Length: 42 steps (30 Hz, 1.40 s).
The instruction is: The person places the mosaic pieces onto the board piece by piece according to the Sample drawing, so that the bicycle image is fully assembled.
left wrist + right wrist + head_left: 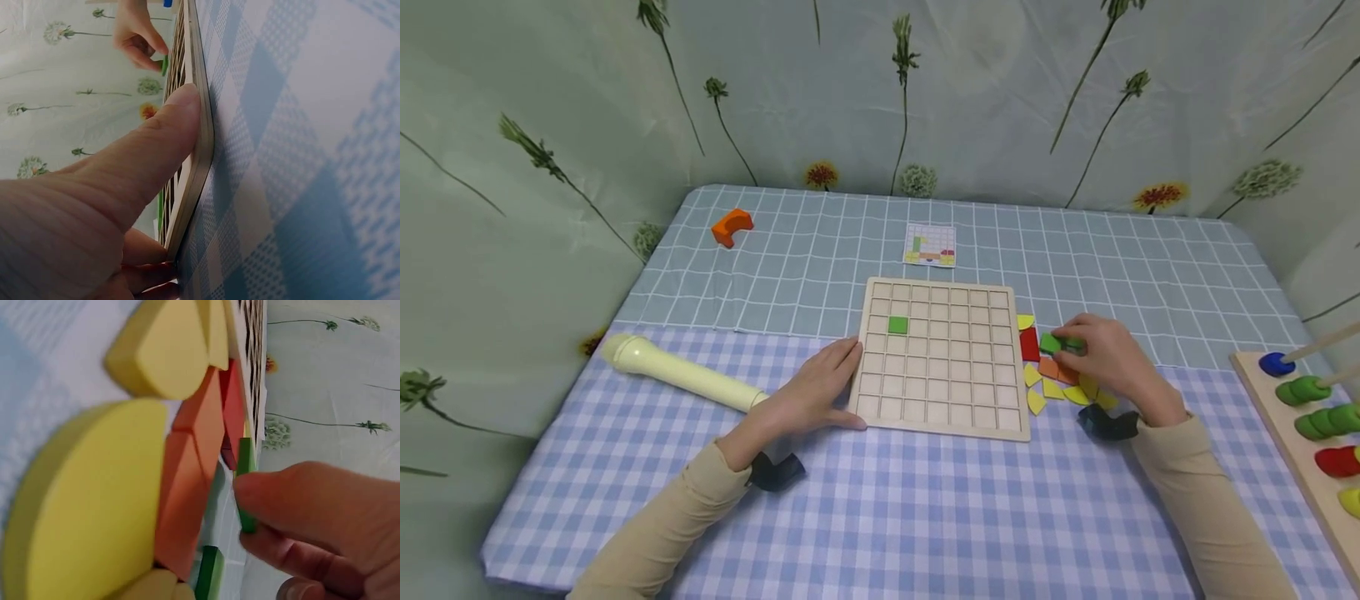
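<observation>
My right hand (1105,354) pinches a green block (246,456) between thumb and fingers, raised over the loose pieces just right of the board. Another green block (209,572) lies below that hand. The left hand (812,387) rests against the left side of the wooden grid board (943,432). Its thumb (181,103) touches the rim near the front corner, while the other fingers lie along the side. One green square (898,325) sits in a cell in the board's upper left part.
Yellow pieces (1036,402), orange pieces (1048,367) and a red piece (1030,343) lie right of the board. A pattern card (929,245) is behind it. An orange arch (731,226), a cream microphone-shaped stick (685,373) and a pegged bead stand (1262,392) lie farther out.
</observation>
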Tool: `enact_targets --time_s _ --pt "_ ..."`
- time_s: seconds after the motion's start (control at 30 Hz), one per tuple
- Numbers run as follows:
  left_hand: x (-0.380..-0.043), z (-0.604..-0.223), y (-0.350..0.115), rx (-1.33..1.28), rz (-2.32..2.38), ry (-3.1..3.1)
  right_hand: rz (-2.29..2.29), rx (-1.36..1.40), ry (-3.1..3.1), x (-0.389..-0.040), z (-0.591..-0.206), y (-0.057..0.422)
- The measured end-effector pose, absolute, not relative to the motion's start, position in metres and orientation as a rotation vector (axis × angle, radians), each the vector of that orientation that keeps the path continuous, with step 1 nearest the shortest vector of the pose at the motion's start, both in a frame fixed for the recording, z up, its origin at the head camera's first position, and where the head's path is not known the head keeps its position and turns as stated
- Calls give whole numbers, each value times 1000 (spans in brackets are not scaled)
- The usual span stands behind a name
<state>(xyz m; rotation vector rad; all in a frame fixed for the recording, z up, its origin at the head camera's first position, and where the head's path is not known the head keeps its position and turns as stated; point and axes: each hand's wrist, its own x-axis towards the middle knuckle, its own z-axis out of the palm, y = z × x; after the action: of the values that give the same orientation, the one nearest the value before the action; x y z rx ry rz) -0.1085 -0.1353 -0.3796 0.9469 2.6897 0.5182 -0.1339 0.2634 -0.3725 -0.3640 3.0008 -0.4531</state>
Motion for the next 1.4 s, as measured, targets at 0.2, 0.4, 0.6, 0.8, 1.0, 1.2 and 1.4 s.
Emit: enact_targets --time_s 0.2,0.4,0.6,0.8,1.0,1.2,1.4 --pt "-111 -383 -134 945 507 2706 -560 -434 3046 -133 -365 258" --pt "-113 -381 -132 914 513 2693 -634 -540 3083 -136 -357 242" --pt "-112 -381 -131 932 514 2709 -620 -678 3085 -141 -356 227" --pt "-112 -381 -130 921 527 2701 -667 -720 3018 -145 -354 207" --pt "-110 -379 -132 897 539 2693 -664 -783 2969 -152 -355 182" --pt "-109 -382 -133 913 549 2698 -664 -805 2924 -154 -361 156" --pt "-108 -383 -133 915 559 2697 -643 -835 2931 -153 -366 130"
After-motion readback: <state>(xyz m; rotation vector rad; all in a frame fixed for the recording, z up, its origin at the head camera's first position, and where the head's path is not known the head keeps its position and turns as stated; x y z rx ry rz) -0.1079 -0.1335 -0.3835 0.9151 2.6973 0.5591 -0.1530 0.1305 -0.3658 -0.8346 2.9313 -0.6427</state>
